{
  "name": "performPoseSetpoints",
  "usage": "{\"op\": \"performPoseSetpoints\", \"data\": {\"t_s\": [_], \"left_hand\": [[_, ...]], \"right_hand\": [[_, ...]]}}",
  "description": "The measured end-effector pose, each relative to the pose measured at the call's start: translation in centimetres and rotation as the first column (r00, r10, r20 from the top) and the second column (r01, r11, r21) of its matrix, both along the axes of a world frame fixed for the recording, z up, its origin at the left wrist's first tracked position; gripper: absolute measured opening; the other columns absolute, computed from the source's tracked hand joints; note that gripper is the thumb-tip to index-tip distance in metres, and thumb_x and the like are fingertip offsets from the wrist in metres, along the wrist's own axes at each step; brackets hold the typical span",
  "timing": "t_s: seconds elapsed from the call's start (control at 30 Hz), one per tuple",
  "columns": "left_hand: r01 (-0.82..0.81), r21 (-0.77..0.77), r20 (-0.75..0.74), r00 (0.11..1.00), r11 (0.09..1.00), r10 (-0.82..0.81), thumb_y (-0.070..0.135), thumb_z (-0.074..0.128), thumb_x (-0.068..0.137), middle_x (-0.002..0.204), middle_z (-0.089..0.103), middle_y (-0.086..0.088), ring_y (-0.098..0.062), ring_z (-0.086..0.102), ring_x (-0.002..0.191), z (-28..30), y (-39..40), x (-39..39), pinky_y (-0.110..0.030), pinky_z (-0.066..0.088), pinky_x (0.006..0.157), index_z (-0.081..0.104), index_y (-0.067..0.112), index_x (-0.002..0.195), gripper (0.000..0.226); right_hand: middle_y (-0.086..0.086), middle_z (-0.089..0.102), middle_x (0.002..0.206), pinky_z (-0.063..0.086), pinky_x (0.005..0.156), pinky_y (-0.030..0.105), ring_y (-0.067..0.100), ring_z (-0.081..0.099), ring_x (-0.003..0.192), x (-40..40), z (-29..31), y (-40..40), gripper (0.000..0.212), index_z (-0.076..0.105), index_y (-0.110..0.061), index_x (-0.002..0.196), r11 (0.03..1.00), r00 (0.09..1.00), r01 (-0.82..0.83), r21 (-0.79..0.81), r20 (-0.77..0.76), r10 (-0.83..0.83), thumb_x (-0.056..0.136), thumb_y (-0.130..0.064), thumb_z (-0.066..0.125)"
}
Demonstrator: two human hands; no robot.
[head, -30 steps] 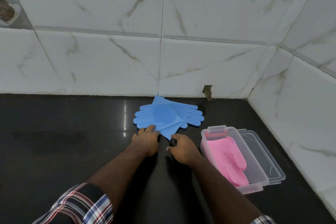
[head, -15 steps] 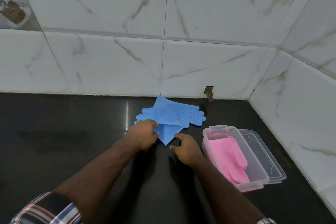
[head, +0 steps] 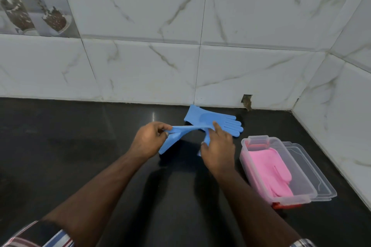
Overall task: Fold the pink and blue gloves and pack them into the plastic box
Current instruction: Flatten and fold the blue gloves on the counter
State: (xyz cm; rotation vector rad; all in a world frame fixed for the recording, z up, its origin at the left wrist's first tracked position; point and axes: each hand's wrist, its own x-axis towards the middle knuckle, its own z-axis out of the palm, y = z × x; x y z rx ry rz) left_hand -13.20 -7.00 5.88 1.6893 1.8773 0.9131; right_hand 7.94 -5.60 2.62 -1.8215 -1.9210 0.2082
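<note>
Our left hand (head: 149, 141) and right hand (head: 217, 147) both grip one blue glove (head: 176, 133) above the desk (head: 60, 146); pink gloves (head: 270, 168) fill the plastic box (head: 301, 190) at four o'clock. We read no writing.

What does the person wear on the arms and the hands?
Both forearms are bare. The left arm has a plaid sleeve in red, white and blue, pushed up near the elbow. The right wrist carries a metal watch band at the picture's bottom edge. The left hand and right hand wear no gloves.
</note>
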Motion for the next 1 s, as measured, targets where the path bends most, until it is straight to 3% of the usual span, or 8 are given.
{"op": "performPoseSetpoints", "data": {"t_s": [0.1,0.2,0.27,0.33,0.47,0.63,0.77,1.0], "left_hand": [[-0.035,0.040,0.022,0.999,0.999,0.034,0.005,0.057,0.090,0.089,0.072,0.006,-0.010,0.063,0.075,0.0,-0.1,-0.7,-0.020,0.048,0.067,0.076,0.025,0.097,0.028],[0.005,0.027,-0.008,1.000,1.000,-0.005,-0.005,0.049,0.083,0.083,0.072,0.005,-0.011,0.062,0.071,-0.6,-0.7,-1.5,-0.015,0.043,0.059,0.072,0.020,0.080,0.034],[0.037,0.009,-0.012,0.999,0.999,-0.037,-0.005,0.048,0.080,0.075,0.070,0.003,-0.014,0.060,0.064,-1.5,-1.3,-1.9,-0.024,0.046,0.057,0.067,0.023,0.073,0.034],[0.064,-0.005,-0.021,0.998,0.998,-0.064,-0.003,0.048,0.082,0.069,0.066,0.003,-0.013,0.055,0.057,-2.5,-1.8,-2.1,-0.028,0.045,0.056,0.064,0.025,0.072,0.033],[0.248,-0.048,-0.164,0.954,0.967,-0.253,0.004,0.050,0.084,0.090,0.069,0.012,-0.009,0.063,0.084,-4.2,-2.4,-1.3,-0.034,0.054,0.078,0.068,0.028,0.087,0.031],[0.391,-0.328,-0.474,0.719,0.860,-0.508,0.037,0.062,0.089,0.137,0.054,0.015,-0.015,0.046,0.130,-6.7,-2.4,-0.3,-0.037,0.037,0.106,0.056,0.036,0.132,0.044],[0.389,-0.284,-0.526,0.701,0.876,-0.482,0.035,0.058,0.093,0.129,0.057,0.006,-0.020,0.052,0.121,-7.8,-2.1,-0.3,-0.037,0.043,0.098,0.055,0.030,0.130,0.037],[0.428,-0.242,-0.485,0.724,0.871,-0.490,0.023,0.045,0.085,0.088,0.061,0.006,-0.018,0.056,0.082,-7.0,-2.6,0.1,-0.033,0.040,0.069,0.054,0.024,0.085,0.009]], "right_hand": [[-0.005,0.047,0.148,0.041,0.098,0.048,0.026,0.045,0.130,0.8,1.7,-1.3,0.038,0.062,-0.019,0.123,0.985,0.968,-0.082,0.149,0.248,0.043,0.086,-0.026,0.062],[0.002,0.063,0.115,0.045,0.093,0.041,0.024,0.056,0.110,1.7,1.4,-3.5,0.028,0.065,-0.023,0.109,0.952,0.900,-0.083,-0.294,0.388,0.198,0.088,-0.040,0.057],[0.002,0.062,0.087,0.047,0.073,0.032,0.020,0.058,0.086,2.2,0.8,-4.8,0.024,0.060,-0.020,0.079,0.865,0.938,-0.059,-0.499,0.269,0.219,0.083,-0.044,0.060],[-0.001,0.057,0.070,0.042,0.058,0.028,0.015,0.055,0.069,2.5,0.1,-5.6,0.036,0.053,-0.016,0.063,0.854,0.986,-0.079,-0.515,0.082,0.141,0.083,-0.044,0.064],[-0.007,0.069,0.107,0.051,0.088,0.030,0.012,0.062,0.100,2.2,-0.5,-6.3,0.019,0.070,-0.024,0.098,0.883,0.996,-0.086,-0.462,-0.009,0.092,0.085,-0.039,0.066],[-0.005,0.055,0.141,0.037,0.110,0.035,0.016,0.047,0.131,0.8,-2.1,-6.4,0.042,0.058,-0.026,0.134,0.872,0.993,-0.092,-0.481,0.016,0.114,0.091,-0.024,0.060],[-0.001,0.055,0.141,0.039,0.112,0.038,0.020,0.048,0.130,0.2,-2.9,-5.9,0.046,0.056,-0.026,0.136,0.870,0.990,-0.041,-0.491,0.101,0.104,0.092,-0.014,0.057],[0.004,0.062,0.122,0.048,0.097,0.036,0.022,0.055,0.113,0.3,-2.3,-6.3,0.034,0.062,-0.022,0.123,0.911,0.943,-0.040,-0.411,0.286,0.170,0.094,-0.011,0.050]]}}
